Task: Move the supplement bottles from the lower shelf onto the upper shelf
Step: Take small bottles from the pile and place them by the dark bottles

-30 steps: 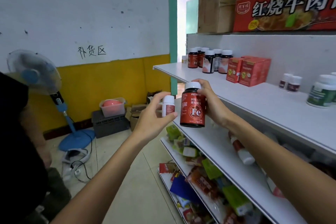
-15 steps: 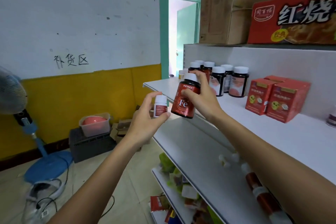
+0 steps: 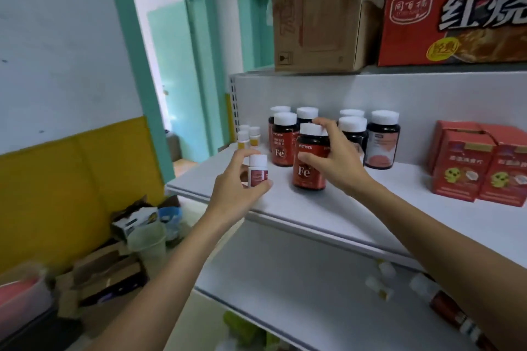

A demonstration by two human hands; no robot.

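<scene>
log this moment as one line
left hand: holds small white bottle at upper shelf front | right hand: grips Fe bottle on upper shelf | lower shelf: bottles left to move

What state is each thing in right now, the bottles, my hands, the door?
Red bottle: upright on the upper shelf, capped, gripped by right hand.
Small white bottle: upright, capped, pinched by left hand.
Brown bottle on lower shelf: lying on its side.
Door: open.
</scene>
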